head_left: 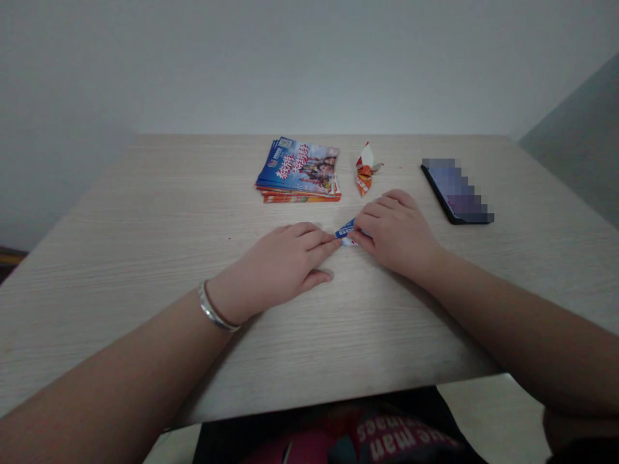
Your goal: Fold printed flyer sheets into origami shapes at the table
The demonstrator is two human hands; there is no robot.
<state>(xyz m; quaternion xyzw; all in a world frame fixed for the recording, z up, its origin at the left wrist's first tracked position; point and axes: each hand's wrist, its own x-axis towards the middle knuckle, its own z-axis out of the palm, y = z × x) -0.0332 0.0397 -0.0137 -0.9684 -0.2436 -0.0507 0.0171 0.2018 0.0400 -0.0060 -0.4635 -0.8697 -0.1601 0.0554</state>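
Both my hands on a small blue paper (345, 231)

My right hand (394, 229) lies low over the paper, knuckles up, fingers curled and bunched, with the thumb and forefinger pinching it. Much of the paper is hidden under those fingers, so I cannot tell its full shape; what shows is a narrow folded piece, blue above and paler below, with small white print.

My left hand (293, 261) comes in from the other side, palm down and loosely open. Its foremost fingertips touch the paper's left end, while the thumb is spread away from them, near the desk (174, 212) and closer to me. Around my left wrist sits a silver bangle (213, 309).

The paper is on the desk, in the gap between my two hands. Just beyond my right hand a folded paper figure (364, 182) in orange, red and white rests with its points sticking out. Left of that figure, and apart from it, lies a stack of printed cards (300, 171), a blue one with a picture and pink-and-white lettering on top, orange edges showing underneath, the pile slightly uneven.

Off to the right of my right hand, well clear of the paper, is a black phone (459, 196), lying flat at a slant, its screen blurred. Past the desk's far edge stands a pale wall (309, 71).
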